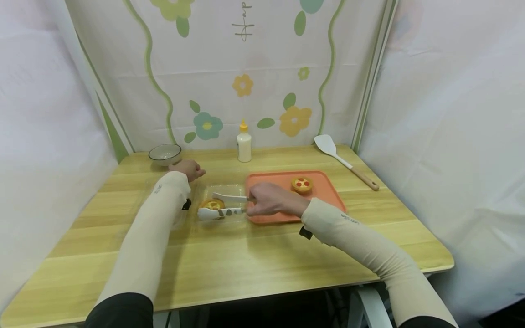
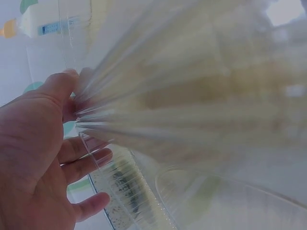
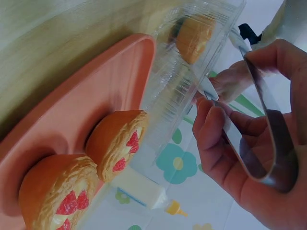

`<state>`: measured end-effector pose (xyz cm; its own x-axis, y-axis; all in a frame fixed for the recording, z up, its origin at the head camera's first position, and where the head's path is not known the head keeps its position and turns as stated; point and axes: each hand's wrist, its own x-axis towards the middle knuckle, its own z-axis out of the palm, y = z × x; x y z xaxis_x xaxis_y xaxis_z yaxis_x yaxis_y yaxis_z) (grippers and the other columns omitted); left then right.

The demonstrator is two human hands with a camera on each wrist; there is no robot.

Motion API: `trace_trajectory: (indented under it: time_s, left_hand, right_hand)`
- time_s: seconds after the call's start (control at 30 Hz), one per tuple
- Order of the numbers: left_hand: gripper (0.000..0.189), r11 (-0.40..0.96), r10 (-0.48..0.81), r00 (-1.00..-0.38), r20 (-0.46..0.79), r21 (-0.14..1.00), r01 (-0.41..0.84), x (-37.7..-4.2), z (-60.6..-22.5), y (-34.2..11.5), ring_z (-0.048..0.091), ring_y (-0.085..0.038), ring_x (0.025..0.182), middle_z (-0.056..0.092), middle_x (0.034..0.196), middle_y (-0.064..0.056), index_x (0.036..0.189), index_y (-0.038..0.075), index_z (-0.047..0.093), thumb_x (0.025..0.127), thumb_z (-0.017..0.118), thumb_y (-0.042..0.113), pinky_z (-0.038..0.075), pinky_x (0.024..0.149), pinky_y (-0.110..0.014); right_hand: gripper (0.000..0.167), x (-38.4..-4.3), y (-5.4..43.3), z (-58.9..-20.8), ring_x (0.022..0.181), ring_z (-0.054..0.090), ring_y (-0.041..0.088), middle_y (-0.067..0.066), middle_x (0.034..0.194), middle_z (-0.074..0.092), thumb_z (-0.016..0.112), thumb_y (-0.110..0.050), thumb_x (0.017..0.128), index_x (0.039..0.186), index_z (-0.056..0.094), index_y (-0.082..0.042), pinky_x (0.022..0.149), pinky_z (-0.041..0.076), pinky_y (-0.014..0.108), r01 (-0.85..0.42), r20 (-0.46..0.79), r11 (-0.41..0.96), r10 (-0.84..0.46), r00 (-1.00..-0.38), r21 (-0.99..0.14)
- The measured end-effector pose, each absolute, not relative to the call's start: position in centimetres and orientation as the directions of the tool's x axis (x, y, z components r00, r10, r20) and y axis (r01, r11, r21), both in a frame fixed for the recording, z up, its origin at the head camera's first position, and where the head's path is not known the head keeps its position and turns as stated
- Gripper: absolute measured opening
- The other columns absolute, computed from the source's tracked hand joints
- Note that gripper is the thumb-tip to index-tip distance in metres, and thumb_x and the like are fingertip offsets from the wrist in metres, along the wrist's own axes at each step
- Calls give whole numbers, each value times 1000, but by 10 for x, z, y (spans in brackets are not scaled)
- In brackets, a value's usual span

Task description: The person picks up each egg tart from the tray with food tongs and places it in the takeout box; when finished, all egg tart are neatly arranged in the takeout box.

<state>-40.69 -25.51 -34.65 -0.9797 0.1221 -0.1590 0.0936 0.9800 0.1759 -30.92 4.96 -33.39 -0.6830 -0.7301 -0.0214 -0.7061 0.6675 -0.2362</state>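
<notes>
My left hand (image 1: 186, 169) pinches the edge of the clear plastic lid (image 2: 192, 96) of a food container, holding it raised on the left. An egg tart (image 3: 194, 40) lies in the clear container base (image 1: 235, 190). With my right hand (image 1: 268, 199) I grip metal tongs with white tips (image 1: 229, 198). The tips straddle the tart in the head view; whether they touch it I cannot tell. Beside the container lies a coral tray (image 1: 328, 200) bearing two tarts with red pieces on top (image 3: 122, 141); in the head view one is hidden behind my right hand.
A glass bowl with a dark rim (image 1: 165, 155) stands at the back left, close to my left hand. A white squeeze bottle with a yellow cap (image 1: 244, 145) is at the back middle. On the right lies a white spatula with a wooden handle (image 1: 348, 165).
</notes>
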Motion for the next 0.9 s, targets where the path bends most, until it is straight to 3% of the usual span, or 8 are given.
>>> trace_trajectory:
  time_s: [0.47,0.77,0.9]
  left_hand:
    - [51,981,110,-979,-170,178,80,-411,-345,-256,40,-48,133,51,142,-21,136,3,53,103,44,41,10,107,-77]
    - [52,977,131,-978,-163,189,99,-413,-354,-259,44,-45,132,53,141,-19,135,4,55,103,44,43,10,106,-78]
    - [51,979,119,-981,-154,181,90,-413,-354,-260,44,-46,131,54,139,-20,134,3,56,103,45,42,10,106,-78]
  right_hand:
    - [19,-308,47,-333,49,28,6,-9,55,34,62,-25,81,68,55,-13,45,24,22,-723,-16,646,-748,-663,-243]
    - [20,-309,76,-320,49,33,10,-4,59,43,67,-31,83,80,66,-11,46,28,24,-590,-2,715,-637,-771,-376]
    - [20,-315,101,-311,51,40,10,-3,66,54,68,-30,83,91,66,-11,46,35,24,-532,7,748,-577,-816,-396]
